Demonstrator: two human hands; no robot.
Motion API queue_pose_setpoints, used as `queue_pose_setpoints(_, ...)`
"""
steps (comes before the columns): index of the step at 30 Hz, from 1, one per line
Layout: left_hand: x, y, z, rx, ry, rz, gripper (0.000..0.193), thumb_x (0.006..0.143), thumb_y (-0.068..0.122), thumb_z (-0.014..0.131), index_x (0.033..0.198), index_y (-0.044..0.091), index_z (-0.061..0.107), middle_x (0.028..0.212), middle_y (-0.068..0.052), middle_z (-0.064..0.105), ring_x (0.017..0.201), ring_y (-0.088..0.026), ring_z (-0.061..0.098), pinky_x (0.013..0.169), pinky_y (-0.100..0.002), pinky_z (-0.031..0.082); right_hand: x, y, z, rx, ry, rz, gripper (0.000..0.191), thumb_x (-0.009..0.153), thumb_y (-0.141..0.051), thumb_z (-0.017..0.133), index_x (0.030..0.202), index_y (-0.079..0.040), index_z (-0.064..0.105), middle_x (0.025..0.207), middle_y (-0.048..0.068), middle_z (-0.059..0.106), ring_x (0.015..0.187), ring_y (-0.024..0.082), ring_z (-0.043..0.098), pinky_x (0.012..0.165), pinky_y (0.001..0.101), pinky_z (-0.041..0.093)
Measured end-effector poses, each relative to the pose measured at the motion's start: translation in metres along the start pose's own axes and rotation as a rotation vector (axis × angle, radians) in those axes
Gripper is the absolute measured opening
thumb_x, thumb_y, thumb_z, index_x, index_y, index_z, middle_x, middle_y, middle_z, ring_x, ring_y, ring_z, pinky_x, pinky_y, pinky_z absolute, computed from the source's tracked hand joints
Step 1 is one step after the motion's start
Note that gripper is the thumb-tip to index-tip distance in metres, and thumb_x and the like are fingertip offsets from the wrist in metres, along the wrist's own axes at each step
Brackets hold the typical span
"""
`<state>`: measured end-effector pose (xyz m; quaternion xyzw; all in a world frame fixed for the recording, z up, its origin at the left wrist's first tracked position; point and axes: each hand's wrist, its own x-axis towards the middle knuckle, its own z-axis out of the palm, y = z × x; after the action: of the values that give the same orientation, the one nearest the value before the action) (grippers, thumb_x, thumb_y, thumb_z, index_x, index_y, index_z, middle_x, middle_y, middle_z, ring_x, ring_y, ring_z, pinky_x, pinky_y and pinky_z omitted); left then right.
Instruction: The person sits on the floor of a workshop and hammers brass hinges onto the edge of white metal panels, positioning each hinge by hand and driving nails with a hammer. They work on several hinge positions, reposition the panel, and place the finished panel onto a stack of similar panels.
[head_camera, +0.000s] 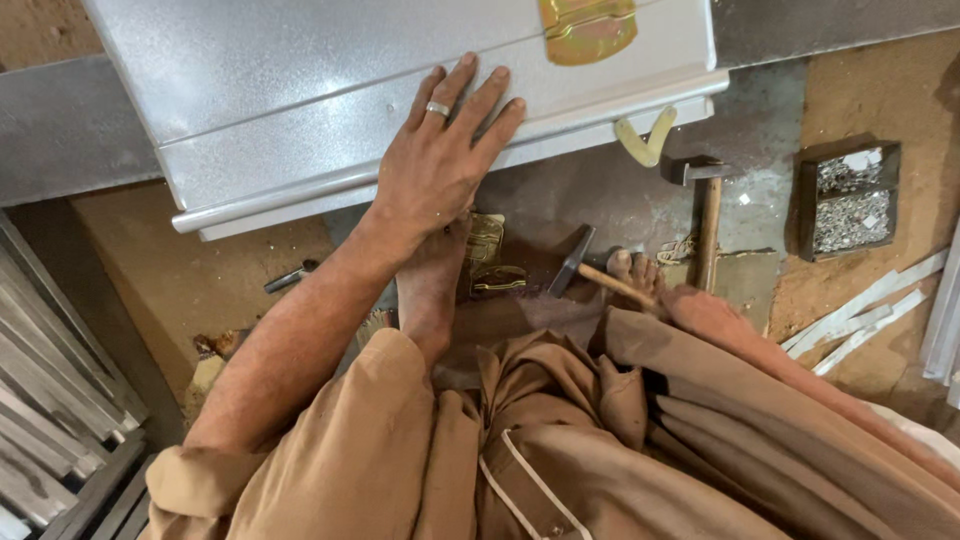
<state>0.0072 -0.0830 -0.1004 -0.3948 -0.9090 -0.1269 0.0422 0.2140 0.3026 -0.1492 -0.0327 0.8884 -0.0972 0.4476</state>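
My left hand (440, 160), with a ring on one finger, lies flat with spread fingers on the lower edge of a large galvanized sheet-metal box (300, 90). A brass hinge (587, 28) is fixed near the box's top right. My right hand (650, 285) is closed around the wooden handle of a small hammer (572, 260), whose head rests on the floor just below the box. My bare foot (430, 290) sits under my left wrist, beside loose brass hinges (487, 258).
A second hammer (705, 205) lies on the floor to the right, near a pale Y-shaped piece (645, 140). A dark tray of small metal bits (850, 200) stands further right, above metal strips (865, 310). Stacked metal sheets (50, 390) fill the left edge. A small dark tool (290, 277) lies nearby.
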Motion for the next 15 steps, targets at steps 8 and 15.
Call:
queue_pose_setpoints(8, 0.004, 0.000, -0.004, 0.027, -0.060, -0.041, 0.075, 0.082, 0.026, 0.084, 0.150, 0.018, 0.055, 0.163, -0.008, 0.041, 0.152, -0.035, 0.031, 0.127, -0.059, 0.028, -0.028, -0.010, -0.035, 0.103, 0.114, -0.188, 0.046, 0.093, -0.051, 0.059, 0.095, -0.005, 0.065, 0.092, 0.019, 0.069, 0.089, 0.043, 0.067, 0.078, 0.0517, 0.054)
queue_pose_setpoints(15, 0.052, -0.007, 0.003, -0.274, -0.072, -0.226, 0.122, 0.068, 0.068, 0.088, 0.160, 0.002, 0.040, 0.161, -0.016, 0.033, 0.153, -0.040, 0.020, 0.126, -0.065, 0.015, -0.037, -0.046, -0.118, 0.290, 0.307, -0.001, 0.039, 0.106, -0.038, 0.048, 0.101, -0.001, 0.061, 0.055, 0.011, 0.056, 0.041, 0.025, 0.051, 0.039, 0.0433, 0.043)
